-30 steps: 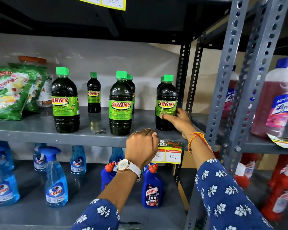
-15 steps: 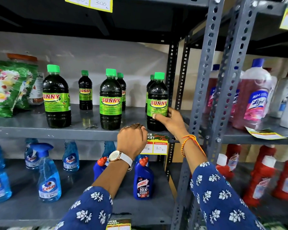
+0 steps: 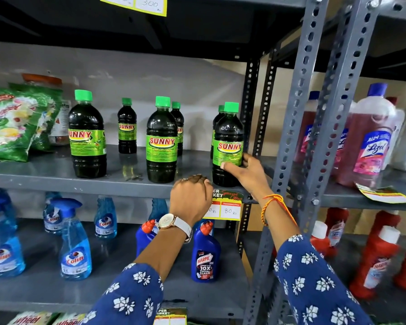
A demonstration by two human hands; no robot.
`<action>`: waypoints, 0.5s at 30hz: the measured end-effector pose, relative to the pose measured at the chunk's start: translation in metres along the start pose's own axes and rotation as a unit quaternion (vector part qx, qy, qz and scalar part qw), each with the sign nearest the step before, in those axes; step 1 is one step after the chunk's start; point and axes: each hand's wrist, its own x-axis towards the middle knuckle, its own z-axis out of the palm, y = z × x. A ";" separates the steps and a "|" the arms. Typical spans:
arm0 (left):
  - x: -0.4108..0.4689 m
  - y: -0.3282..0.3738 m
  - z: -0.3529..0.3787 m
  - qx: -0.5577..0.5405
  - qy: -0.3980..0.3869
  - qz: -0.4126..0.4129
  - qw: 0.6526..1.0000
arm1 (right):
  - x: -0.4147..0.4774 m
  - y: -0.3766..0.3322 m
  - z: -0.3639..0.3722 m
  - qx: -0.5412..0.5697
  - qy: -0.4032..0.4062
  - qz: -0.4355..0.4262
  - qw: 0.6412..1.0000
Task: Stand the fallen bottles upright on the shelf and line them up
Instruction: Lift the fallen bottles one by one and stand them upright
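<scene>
Several dark Sunny bottles with green caps stand upright on the grey middle shelf point(image 3: 45, 181). Three large ones form a front row: the left bottle point(image 3: 87, 134), the middle bottle point(image 3: 161, 140) and the right bottle point(image 3: 227, 146). Smaller ones stand behind, such as the small bottle point(image 3: 127, 129). My right hand point(image 3: 246, 172) grips the lower right side of the right bottle, thumb on its label. My left hand point(image 3: 190, 195) is curled in a fist at the shelf's front edge, holding nothing, between the middle and right bottles.
Green detergent bags point(image 3: 12, 123) lie at the shelf's left. Perforated steel uprights point(image 3: 298, 109) stand right of the held bottle. Pink Lizol bottles point(image 3: 370, 137) fill the neighbouring rack. Blue Colin sprays point(image 3: 75, 249) and Harpic bottles point(image 3: 205, 254) stand below. A price tag point(image 3: 230, 205) hangs off the edge.
My right hand has slid a little higher on the right bottle's label. The view has shifted slightly; my left fist has stayed at the shelf edge.
</scene>
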 end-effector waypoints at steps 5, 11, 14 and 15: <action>-0.008 -0.011 -0.021 -0.143 -0.007 -0.025 0.989 | -0.014 -0.012 -0.003 -0.012 0.037 -0.015 0.999; -0.014 -0.122 -0.100 -0.064 0.336 -0.114 0.933 | -0.041 -0.065 0.069 0.046 0.150 -0.237 0.959; -0.007 -0.185 -0.122 -0.034 0.207 -0.246 0.946 | -0.030 -0.070 0.123 -0.013 0.066 -0.097 0.993; -0.007 -0.202 -0.125 -0.032 0.143 -0.270 0.951 | -0.027 -0.066 0.137 -0.035 0.053 -0.045 0.997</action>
